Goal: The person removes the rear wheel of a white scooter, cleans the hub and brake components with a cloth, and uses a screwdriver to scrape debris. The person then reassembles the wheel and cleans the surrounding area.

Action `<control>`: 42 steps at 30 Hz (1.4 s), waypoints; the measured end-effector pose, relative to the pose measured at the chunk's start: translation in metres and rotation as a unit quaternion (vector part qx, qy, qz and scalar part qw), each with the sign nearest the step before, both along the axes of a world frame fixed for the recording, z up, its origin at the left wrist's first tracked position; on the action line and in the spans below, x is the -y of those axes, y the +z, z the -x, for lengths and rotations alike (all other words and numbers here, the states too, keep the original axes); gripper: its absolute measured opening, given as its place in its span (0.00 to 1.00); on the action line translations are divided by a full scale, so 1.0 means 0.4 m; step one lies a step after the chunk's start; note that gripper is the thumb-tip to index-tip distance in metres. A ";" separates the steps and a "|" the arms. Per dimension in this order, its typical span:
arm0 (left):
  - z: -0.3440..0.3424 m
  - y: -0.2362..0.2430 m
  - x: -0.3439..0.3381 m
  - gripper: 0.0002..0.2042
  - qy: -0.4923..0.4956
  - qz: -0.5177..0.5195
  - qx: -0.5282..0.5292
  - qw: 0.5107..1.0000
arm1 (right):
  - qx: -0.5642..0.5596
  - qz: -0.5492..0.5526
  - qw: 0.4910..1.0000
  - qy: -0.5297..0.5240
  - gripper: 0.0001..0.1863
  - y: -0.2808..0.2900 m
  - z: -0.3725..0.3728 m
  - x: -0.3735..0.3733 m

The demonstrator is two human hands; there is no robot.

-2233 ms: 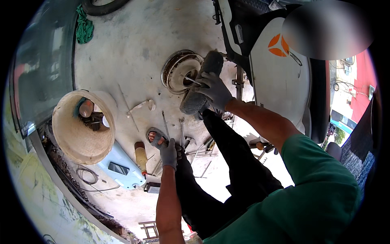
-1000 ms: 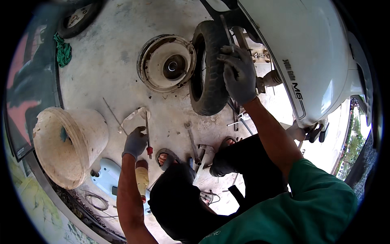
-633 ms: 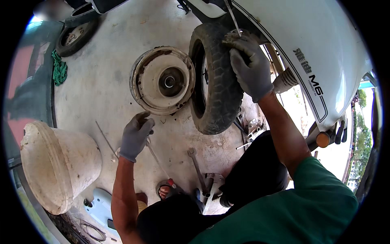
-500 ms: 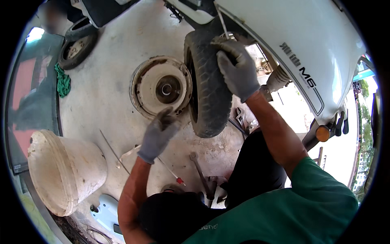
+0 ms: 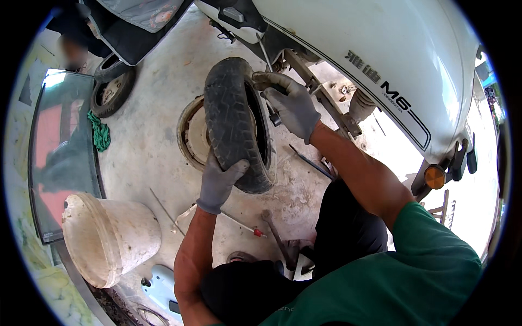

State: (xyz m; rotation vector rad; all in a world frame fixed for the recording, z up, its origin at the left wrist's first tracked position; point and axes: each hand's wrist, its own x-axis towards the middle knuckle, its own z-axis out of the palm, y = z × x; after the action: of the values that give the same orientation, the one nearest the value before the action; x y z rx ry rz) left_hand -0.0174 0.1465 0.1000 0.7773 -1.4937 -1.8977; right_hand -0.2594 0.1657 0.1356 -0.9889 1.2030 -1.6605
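Clamping the lower left of a worn, black rubber tyre [image 5: 231, 117] in the left hand [image 5: 222, 182], gloved in soft grey fabric, and laying the thumb over its blocky tread. Closing the right hand [image 5: 291, 106], gloved alike, around a thin grey metal bar [image 5: 264, 53] near the tyre's upper right edge. Holding the tyre on edge, slightly tilted, in front of a round, cream-coloured metal wheel rim [image 5: 194, 127], blocking much of the rim from sight and leaving contact between the two impossible to tell. Working close beside a glossy, curved white vehicle body [image 5: 353, 32], crowding the upper right with a round amber reflector [image 5: 435, 176] and a dusty, ribbed bellows [image 5: 361, 106]. Having a stained white plastic bucket [image 5: 130, 228] on the left, near a dark glass panel [image 5: 68, 146], and a crumpled green cloth [image 5: 99, 132] farther off, just below a pair of black tyres [image 5: 124, 98]. Bending over a pale, gritty floor [image 5: 147, 146], strewn with a slim straight rod [image 5: 166, 209], a red-tipped metal shaft [image 5: 239, 223], a dull steel spanner [image 5: 277, 233] and a dark narrow bar [image 5: 311, 161]. Covering more of the floor with black trousers [image 5: 348, 228]. Having a smooth, light-blue panel [image 5: 160, 285] at the lower left, bearing a dark rectangular phone [image 5: 174, 307].
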 end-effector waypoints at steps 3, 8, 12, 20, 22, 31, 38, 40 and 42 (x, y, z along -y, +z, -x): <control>0.009 -0.013 0.001 0.33 0.038 -0.013 -0.032 0.999 | -0.074 -0.118 0.990 -0.012 0.20 -0.039 0.036 -0.007; 0.004 -0.083 0.009 0.30 0.095 -0.032 -0.118 0.988 | -0.106 -0.290 0.950 0.037 0.17 -0.082 0.091 -0.026; -0.021 -0.146 0.042 0.28 0.118 -0.029 -0.151 0.981 | -0.115 -0.352 0.928 0.040 0.17 -0.082 0.125 -0.054; 0.024 -0.062 -0.036 0.35 0.053 -0.059 -0.121 0.989 | -0.172 -0.325 0.927 0.074 0.18 -0.110 0.174 -0.088; 0.025 -0.027 -0.084 0.38 -0.011 -0.017 -0.119 0.993 | -0.270 -0.289 0.917 0.046 0.19 -0.136 0.189 -0.094; -0.277 0.049 -0.165 0.51 0.137 -0.064 -0.084 0.985 | -0.178 -0.297 0.934 0.089 0.13 -0.067 0.113 -0.047; -0.404 0.126 -0.185 0.50 0.256 -0.021 -0.191 0.947 | -0.174 -0.294 0.934 0.107 0.17 -0.056 0.045 -0.023; -0.399 0.173 -0.170 0.49 0.305 -0.015 -0.197 0.932 | -0.191 -0.310 0.924 0.114 0.17 -0.056 0.034 -0.017; -0.340 0.214 -0.138 0.40 0.362 -0.020 -0.223 0.905 | -0.212 -0.307 0.922 0.102 0.17 -0.070 0.042 -0.021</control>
State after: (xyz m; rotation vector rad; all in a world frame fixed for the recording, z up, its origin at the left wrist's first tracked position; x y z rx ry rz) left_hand 0.1185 0.2017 0.1856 0.7155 -0.7313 -1.3986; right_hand -0.2762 0.1741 0.1076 -1.0384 1.6984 -0.8248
